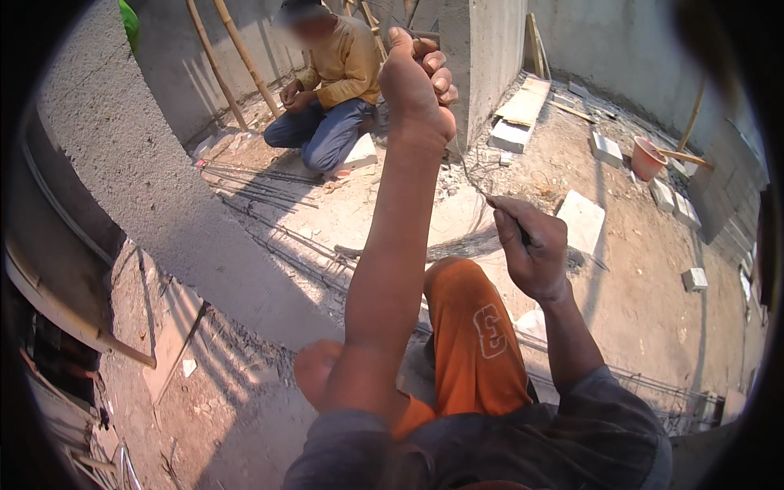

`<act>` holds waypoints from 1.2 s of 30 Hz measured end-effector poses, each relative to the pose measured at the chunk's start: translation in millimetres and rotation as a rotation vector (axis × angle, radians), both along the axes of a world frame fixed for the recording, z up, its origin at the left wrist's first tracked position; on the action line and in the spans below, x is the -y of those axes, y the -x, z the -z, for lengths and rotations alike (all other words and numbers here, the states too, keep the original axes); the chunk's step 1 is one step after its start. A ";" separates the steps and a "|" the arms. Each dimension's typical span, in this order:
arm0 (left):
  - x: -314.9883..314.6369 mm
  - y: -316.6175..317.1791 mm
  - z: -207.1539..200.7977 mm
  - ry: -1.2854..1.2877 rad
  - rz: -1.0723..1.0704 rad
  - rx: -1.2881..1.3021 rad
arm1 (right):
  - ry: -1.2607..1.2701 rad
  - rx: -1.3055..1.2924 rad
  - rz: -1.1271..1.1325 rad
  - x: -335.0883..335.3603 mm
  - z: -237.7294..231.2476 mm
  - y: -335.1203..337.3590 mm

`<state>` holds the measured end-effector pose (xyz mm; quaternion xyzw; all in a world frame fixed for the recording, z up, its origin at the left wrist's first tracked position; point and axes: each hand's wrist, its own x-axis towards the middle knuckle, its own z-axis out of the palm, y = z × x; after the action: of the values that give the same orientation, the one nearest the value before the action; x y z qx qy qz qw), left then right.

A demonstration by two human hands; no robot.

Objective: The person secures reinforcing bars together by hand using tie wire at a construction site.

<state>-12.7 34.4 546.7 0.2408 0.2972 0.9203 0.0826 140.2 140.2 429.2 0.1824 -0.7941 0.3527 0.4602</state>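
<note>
My left hand (418, 86) is raised high at the top middle, its fingers curled closed around a thin wire, only a little of which shows at the fist. The thin wire (467, 170) hangs slack from there down to my right hand (532, 247), which pinches it between thumb and forefinger at the right of centre. Below the wire, a bundle of thin wires (469, 243) lies on the ground just beyond my knee in orange trousers (469, 335).
A person in a yellow top (347, 61) crouches far left beside several steel bars (261, 188). A concrete beam (175, 196) slants across the left. Pale blocks (581, 220), a plank (523, 102) and a reddish bucket (648, 159) lie to the right. Bamboo poles (245, 57) lean behind.
</note>
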 end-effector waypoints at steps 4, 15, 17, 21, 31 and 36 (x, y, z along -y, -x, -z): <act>8.1 -4.7 -4.8 -0.074 -0.086 -0.116 | 0.049 0.011 0.092 -6.3 -9.5 -5.0; 98.8 46.7 -17.4 -0.479 0.175 -0.073 | -0.276 0.046 -0.270 32.9 51.8 -40.0; 112.6 56.8 -9.3 -0.507 0.298 -0.072 | -0.304 -0.088 -0.427 29.7 10.5 -53.5; 107.6 53.0 -16.2 -0.659 0.493 -0.190 | 0.544 -0.197 -0.192 -13.9 -43.5 -15.7; 125.4 90.3 -2.8 -0.690 0.408 -0.316 | -0.310 0.044 -0.716 52.6 -9.8 -35.0; 116.2 78.7 -13.8 -0.812 0.382 -0.402 | 0.235 -0.408 0.031 -17.7 -65.4 0.4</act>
<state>-91.4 -81.7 560.5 0.4764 -0.1249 0.8656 0.0905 139.8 157.9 494.6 0.1829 -0.6406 0.3917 0.6346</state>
